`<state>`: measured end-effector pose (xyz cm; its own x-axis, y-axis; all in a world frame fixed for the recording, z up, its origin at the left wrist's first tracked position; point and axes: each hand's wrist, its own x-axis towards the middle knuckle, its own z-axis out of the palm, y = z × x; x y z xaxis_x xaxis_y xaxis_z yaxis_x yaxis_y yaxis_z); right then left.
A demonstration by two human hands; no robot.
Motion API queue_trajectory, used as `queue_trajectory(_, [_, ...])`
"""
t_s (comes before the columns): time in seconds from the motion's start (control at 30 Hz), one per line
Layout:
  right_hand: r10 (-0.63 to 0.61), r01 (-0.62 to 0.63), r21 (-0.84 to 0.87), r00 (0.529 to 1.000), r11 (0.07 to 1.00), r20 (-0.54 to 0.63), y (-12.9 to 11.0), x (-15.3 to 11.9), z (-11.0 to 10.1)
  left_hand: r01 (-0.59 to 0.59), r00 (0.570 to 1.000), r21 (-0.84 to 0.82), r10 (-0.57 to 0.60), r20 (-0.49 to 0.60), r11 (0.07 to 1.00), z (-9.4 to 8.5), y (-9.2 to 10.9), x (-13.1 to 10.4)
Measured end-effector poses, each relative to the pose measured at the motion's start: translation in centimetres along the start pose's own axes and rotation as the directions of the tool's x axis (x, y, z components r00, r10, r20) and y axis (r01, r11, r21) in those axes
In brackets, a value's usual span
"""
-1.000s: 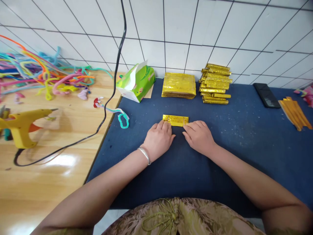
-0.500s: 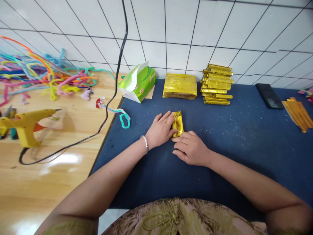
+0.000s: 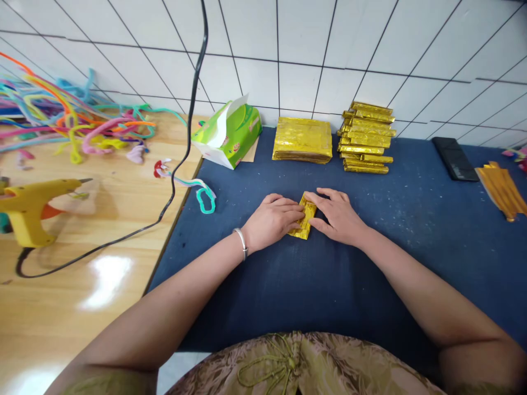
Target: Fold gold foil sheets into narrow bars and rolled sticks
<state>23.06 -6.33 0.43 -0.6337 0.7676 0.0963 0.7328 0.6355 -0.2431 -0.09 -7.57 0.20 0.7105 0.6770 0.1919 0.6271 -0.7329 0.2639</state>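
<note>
A small folded piece of gold foil paper lies tilted on the dark blue table covering. My left hand, with a silver bangle at the wrist, has its fingers closed over the paper's left part, hiding some of it. On the other side, my right hand reaches the upper right edge with its index finger. Its thumb rests near the right edge, and the remaining fingers are spread. Behind the hands sits a flat stack of gold foil paper. To its right, several narrow folded gold strips are piled up.
A green tissue pack stands by the tiled wall. At right are a black phone and a pleated gold piece. The wooden table holds a yellow glue gun, its black cord and colourful pipe cleaners.
The small gold paper has turned and now leans to the right. My right hand has moved from its lower end up to its right side. My left fingers cover more of it.
</note>
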Motion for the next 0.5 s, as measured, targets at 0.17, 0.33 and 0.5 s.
queue_trajectory(0.17, [0.021,-0.021,-0.025,1.000,0.999,0.012,0.2,0.0,-0.1,0.016,1.000,0.087,-0.016,0.006,0.996,-0.6,1.7,-0.3])
queue_trajectory(0.33, [0.049,-0.049,-0.044,0.999,0.998,-0.009,0.5,0.0,0.2,0.075,0.997,0.155,-0.077,0.006,0.985,-0.7,3.8,-0.7])
queue_trajectory(0.5, [0.073,-0.076,-0.047,0.996,0.996,-0.059,0.9,-0.1,0.3,0.069,0.997,0.197,-0.072,0.010,0.978,-0.6,3.0,-0.9])
